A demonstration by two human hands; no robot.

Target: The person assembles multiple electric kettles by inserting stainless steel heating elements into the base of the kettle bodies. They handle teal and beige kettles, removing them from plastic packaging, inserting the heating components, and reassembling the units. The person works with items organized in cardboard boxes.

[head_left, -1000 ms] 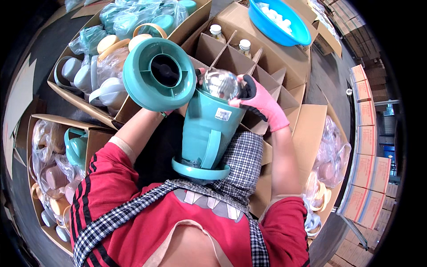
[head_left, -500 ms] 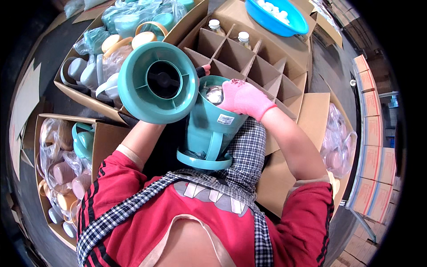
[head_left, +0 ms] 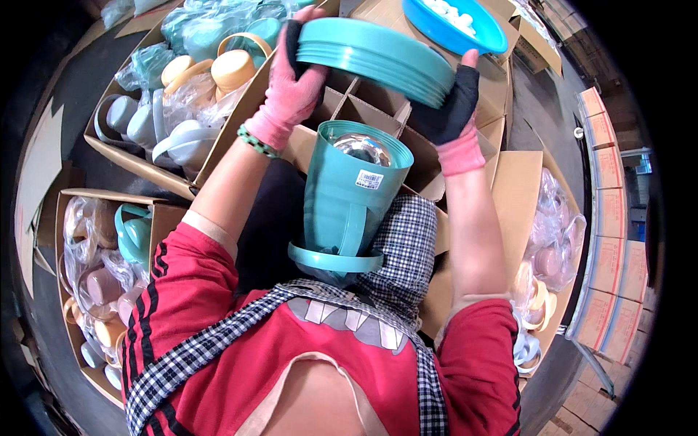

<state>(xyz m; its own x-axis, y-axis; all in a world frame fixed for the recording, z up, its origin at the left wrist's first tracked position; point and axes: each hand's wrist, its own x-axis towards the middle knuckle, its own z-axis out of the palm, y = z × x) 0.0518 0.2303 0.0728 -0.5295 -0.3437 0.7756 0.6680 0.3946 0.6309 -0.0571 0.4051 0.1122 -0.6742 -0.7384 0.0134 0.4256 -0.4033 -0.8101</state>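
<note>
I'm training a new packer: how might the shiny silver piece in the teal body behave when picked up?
The silver piece looks mirror-smooth, so it may be slippery. Its glass-like shine suggests it could be fragile. Its rounded end might let it roll if set loose, though much is hidden inside the teal body.

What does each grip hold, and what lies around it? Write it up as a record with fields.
Left grip: gloved, holding round teal part at its left side
Right grip: gloved, holding its right side
Teal body: open end up, apart from that part
Inside: shiny silvery piece
Beyond: divided carton; blue basin with white pieces
</note>
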